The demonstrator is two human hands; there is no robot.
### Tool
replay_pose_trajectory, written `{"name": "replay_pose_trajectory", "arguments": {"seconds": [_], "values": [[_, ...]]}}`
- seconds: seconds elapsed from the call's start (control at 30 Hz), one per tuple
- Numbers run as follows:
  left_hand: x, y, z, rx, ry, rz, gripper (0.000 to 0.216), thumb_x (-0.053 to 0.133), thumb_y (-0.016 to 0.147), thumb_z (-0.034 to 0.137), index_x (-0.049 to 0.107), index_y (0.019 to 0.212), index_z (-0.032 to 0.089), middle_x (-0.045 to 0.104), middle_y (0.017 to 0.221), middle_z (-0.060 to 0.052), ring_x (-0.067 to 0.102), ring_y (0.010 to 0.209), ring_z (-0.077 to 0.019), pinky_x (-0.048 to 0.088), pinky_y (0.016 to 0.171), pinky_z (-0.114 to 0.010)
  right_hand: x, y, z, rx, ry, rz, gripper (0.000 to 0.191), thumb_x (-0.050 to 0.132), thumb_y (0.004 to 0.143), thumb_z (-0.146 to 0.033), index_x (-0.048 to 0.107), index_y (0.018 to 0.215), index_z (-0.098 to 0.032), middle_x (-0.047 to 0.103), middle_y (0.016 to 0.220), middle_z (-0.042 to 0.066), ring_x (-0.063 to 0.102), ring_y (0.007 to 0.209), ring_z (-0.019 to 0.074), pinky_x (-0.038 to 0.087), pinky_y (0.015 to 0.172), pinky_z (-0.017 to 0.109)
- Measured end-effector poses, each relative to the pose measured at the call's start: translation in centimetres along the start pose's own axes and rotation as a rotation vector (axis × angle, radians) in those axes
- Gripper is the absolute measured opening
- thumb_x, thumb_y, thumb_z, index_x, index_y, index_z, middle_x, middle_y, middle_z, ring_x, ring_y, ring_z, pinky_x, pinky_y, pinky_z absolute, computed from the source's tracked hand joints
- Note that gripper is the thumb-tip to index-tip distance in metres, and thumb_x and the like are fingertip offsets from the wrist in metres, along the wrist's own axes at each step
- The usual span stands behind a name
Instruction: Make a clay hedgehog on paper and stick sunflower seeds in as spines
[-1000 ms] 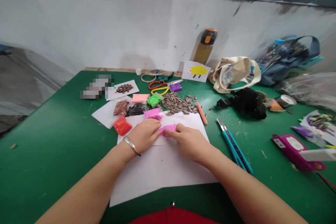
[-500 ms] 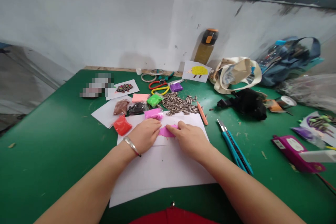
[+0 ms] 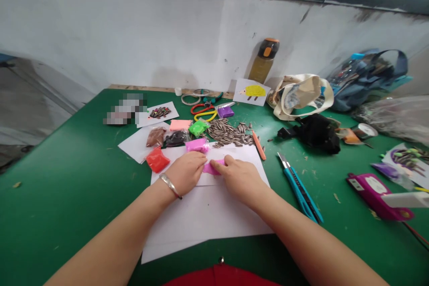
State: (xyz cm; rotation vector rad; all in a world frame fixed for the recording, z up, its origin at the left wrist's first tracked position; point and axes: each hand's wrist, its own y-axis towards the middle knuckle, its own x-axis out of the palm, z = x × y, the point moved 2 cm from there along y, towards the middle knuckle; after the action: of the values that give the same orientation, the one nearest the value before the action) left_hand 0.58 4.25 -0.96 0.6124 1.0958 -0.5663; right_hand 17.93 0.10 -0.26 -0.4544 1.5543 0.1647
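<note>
Both my hands rest on a white sheet of paper [image 3: 204, 214] on the green table [image 3: 67, 178]. A flat piece of pink clay [image 3: 214, 167] lies on the paper between them. My left hand [image 3: 186, 172], with a metal bangle on the wrist, has its fingers curled against the clay's left edge. My right hand [image 3: 239, 178] presses its fingertips down on the clay's right side. Most of the clay is hidden under my fingers.
Small bags of clay lie just beyond: red [image 3: 156, 160], pink [image 3: 197, 145], green [image 3: 197, 128], brown [image 3: 155, 136]. A heap of sunflower seeds [image 3: 228, 133], an orange stick [image 3: 258, 145] and blue utility knives [image 3: 300, 190] are near. Bags, a bottle [image 3: 263, 60] and a purple case [image 3: 377, 190] stand further off.
My right hand has slid left over the pink clay, covering more of it. My left hand has stayed in place.
</note>
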Motion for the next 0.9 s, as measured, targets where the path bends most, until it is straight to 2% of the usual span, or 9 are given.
{"name": "replay_pose_trajectory", "arguments": {"seconds": [0.27,0.43,0.63,0.9], "values": [[0.0,0.0,0.1,0.01,0.008,-0.01,0.028,0.039,0.089,0.015,0.066,0.098,0.014,0.069,0.102,-0.009,0.06,0.103,-0.0206,0.048,0.094,-0.036,-0.1,0.0,0.9,0.049,-0.005,-0.001,0.047,0.036,0.087,-0.014,0.046,0.128,-0.035,0.056,0.095,0.005,0.056,0.068,0.0164,0.028,0.055,0.026],[-0.1,0.0,0.3,0.033,0.018,-0.026,0.03,0.038,0.088,0.014,0.067,0.095,0.015,0.069,0.099,-0.008,0.06,0.101,-0.0204,0.049,0.094,-0.036,0.2,-0.9,1.6,0.026,0.044,0.034,0.047,0.036,0.088,-0.014,0.048,0.128,-0.033,0.055,0.097,0.005,0.054,0.072,0.0166,0.028,0.057,0.026],[0.1,-0.1,0.1,0.03,0.033,-0.011,0.031,0.038,0.088,0.016,0.067,0.097,0.015,0.069,0.103,-0.008,0.059,0.105,-0.0209,0.047,0.097,-0.038,0.5,-2.7,2.2,-0.109,0.087,-0.01,0.056,0.037,0.087,-0.014,0.04,0.136,-0.042,0.054,0.098,0.004,0.049,0.065,0.0136,0.029,0.058,0.026],[0.2,-0.1,0.0,0.034,0.036,-0.02,0.031,0.037,0.089,0.016,0.067,0.098,0.013,0.069,0.105,-0.01,0.059,0.106,-0.0212,0.047,0.096,-0.037,0.4,-2.7,3.4,-0.035,0.021,-0.024,0.062,0.037,0.085,-0.011,0.038,0.137,-0.046,0.056,0.092,0.004,0.05,0.062,0.0144,0.027,0.054,0.027]]}}
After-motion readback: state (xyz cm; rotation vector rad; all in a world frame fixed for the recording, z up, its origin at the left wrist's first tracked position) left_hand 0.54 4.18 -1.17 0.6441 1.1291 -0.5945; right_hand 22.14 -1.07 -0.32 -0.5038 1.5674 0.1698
